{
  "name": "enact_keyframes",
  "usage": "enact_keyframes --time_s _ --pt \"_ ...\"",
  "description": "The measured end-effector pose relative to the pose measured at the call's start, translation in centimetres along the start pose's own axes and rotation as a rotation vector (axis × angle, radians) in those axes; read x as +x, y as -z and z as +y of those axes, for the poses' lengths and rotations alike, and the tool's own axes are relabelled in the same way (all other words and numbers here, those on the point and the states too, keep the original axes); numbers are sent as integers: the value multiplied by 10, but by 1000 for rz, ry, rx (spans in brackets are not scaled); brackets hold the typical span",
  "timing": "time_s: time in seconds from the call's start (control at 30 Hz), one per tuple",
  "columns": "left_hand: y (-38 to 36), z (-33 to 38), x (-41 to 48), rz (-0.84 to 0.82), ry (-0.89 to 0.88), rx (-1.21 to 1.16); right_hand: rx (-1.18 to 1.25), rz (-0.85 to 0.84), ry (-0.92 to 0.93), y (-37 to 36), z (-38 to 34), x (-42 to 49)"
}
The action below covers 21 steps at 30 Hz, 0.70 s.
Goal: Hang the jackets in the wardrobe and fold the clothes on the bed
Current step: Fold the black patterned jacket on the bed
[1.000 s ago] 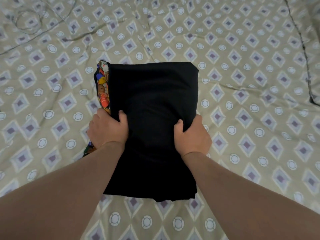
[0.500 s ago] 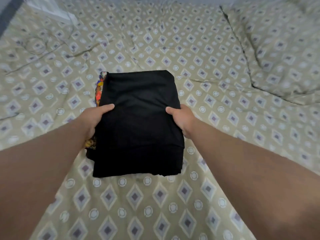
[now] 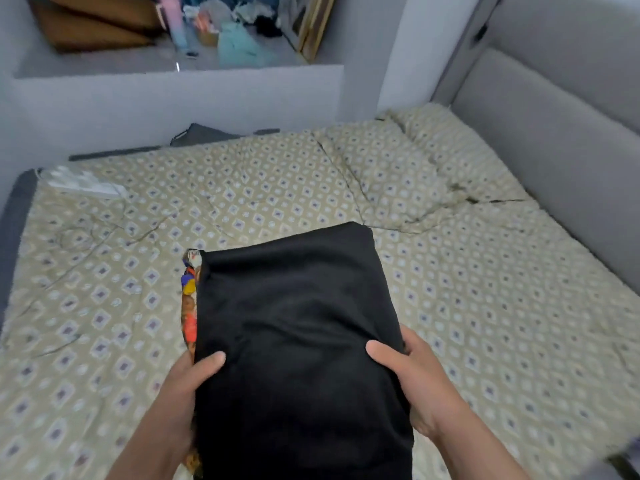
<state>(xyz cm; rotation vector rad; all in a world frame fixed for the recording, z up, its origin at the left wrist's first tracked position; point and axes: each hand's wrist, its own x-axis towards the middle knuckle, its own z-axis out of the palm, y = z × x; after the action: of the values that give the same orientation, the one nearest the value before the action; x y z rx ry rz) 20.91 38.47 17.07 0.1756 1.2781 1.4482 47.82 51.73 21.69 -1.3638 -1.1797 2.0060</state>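
Observation:
A stack of folded clothes is held up over the bed point(image 3: 485, 306). A black folded garment point(image 3: 298, 323) lies on top, and a colourful patterned garment point(image 3: 189, 306) shows along the stack's left edge beneath it. My left hand point(image 3: 183, 386) grips the stack's left side, thumb on top of the black cloth. My right hand point(image 3: 412, 379) grips the right side the same way, thumb on top and fingers underneath. The rest of the stack's underside is hidden.
The bed has a beige patterned sheet and a matching pillow point(image 3: 408, 174) at the far right, by a grey padded headboard point(image 3: 554, 133). A white object point(image 3: 83, 183) lies at the far left corner. Behind the bed, a ledge point(image 3: 173, 69) holds clutter.
The stack has risen off the sheet and come toward me in both hands. My view has tilted up, so the wall, ledge and headboard now show.

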Motion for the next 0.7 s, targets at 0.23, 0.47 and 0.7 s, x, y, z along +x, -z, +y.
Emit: enact_keyframes --time_s 0.23,0.47,0.7 --pt "-140 43 -97 -247 -142 57 25 250 206 68 -84 -161" --pt "-300 36 -188 -543 -241 159 -39 602 496 162 -112 -324" --pt "-414 -24 -317 -852 -284 278 7 924 662 231 -68 -504"
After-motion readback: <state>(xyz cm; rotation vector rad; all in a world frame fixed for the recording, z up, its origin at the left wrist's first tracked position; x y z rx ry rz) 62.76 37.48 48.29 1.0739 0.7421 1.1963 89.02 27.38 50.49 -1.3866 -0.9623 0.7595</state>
